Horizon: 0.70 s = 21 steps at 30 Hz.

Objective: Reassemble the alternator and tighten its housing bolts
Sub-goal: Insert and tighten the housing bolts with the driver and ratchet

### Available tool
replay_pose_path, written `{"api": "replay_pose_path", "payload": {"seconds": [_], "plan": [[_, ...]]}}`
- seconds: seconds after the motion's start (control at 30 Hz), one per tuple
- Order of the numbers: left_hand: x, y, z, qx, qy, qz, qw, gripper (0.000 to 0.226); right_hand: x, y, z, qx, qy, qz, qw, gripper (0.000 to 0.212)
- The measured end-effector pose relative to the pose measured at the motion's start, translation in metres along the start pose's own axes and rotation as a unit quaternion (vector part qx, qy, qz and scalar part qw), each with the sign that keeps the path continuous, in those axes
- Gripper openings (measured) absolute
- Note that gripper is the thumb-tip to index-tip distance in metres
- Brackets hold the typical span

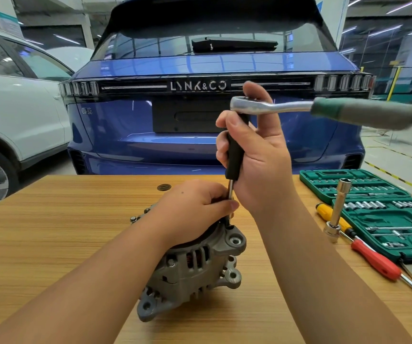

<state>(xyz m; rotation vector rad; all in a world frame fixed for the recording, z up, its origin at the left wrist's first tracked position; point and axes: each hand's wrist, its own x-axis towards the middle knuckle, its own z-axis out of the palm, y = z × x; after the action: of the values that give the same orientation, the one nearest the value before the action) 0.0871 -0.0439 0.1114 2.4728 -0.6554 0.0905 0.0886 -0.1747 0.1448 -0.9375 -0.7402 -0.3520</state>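
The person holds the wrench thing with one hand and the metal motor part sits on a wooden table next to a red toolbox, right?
Almost. The head view shows the toolbox is green, not red. The right hand does hold the wrench, and the motor part sits on the wooden table.

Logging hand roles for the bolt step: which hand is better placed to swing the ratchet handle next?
Right. The right hand already grips the black extension just under the ratchet. The left hand holds the alternator and pinches the shaft's lower end, steadying it at the bolt.

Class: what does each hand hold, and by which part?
Right hand grips the ratchet extension by its black sleeve; left hand pinches its lower shaft, resting on the alternator.
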Motion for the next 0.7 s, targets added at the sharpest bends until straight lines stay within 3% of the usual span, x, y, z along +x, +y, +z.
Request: {"api": "replay_pose_path", "payload": {"seconds": [0.2,0.37,0.47,0.6,0.7], "plan": [[-0.001,0.001,0.000,-0.001,-0.001,-0.003,1.000,0.022,0.000,0.003,0.000,0.006,0.002,0.002,1.000,0.035],[-0.002,0.002,-0.001,-0.011,0.003,0.005,1.000,0.021,0.000,-0.003,-0.007,0.122,-0.055,0.072,0.988,0.038],[-0.003,0.002,-0.001,-0.011,0.004,0.007,1.000,0.021,0.002,-0.004,-0.005,0.099,-0.022,0.085,0.991,0.046],[-0.001,0.003,0.000,0.024,0.000,0.007,1.000,0.023,0.004,-0.008,-0.001,-0.025,0.098,0.044,0.994,0.016],[-0.001,0.001,0.000,0.021,0.000,0.005,1.000,0.023,0.004,-0.011,-0.002,-0.025,0.080,0.072,0.994,0.005]]}}
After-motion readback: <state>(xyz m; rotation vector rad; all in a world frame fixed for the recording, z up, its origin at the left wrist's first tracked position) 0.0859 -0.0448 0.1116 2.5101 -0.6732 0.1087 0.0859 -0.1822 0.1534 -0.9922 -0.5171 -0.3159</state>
